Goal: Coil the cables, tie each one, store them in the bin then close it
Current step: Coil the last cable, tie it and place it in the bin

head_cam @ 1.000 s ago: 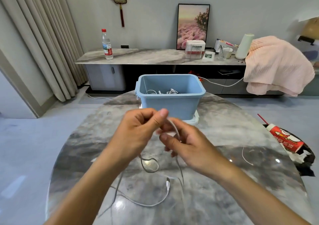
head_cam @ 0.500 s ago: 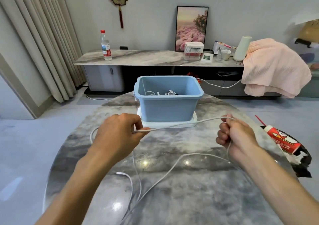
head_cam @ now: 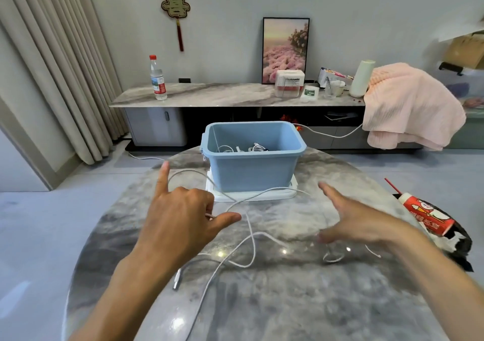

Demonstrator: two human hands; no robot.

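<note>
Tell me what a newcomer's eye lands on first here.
The open blue bin at the round marble table's far side, white cables coiled inside. Nearer, a loose white cable sprawls between the left hand, which pinches it, and the open right hand.

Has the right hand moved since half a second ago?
Yes. The right hand has opened, released the white cable, and dropped nearer the camera, further from the blue bin.

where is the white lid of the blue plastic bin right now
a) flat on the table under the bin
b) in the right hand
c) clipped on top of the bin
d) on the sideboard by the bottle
a: the flat white lid lies on the round marble table, and the open blue plastic bin stands on it.
</note>
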